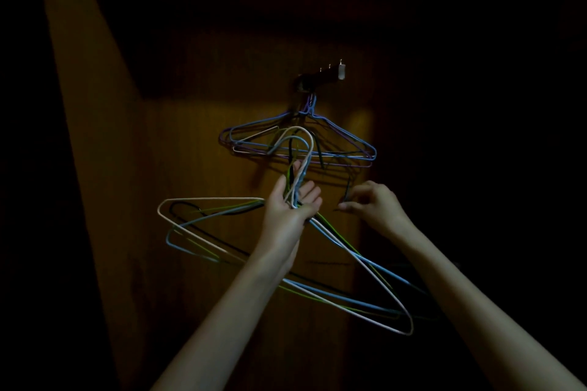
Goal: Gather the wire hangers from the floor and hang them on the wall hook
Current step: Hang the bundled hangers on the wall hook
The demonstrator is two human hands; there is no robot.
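Below the wall hook [320, 76] our left hand [290, 211] grips the hangers [365, 267] at their necks; light, springy, tangle-prone wire, we judge; our right hand [370, 203] pinches something unclear.

Above the left hand's [290, 206] grip, the bunch of hangers [317, 263] it holds rises with its hook ends into the hangers on the wall hook [301, 143], so little free way is left straight up. The wall hook [320, 78] sits further above, a little to the right of the grip, with bare pegs showing at its far end. Just right of the grip, the right hand [371, 203] pinches a dark wire. Left of the grip, the wooden wall [178, 152] is bare.
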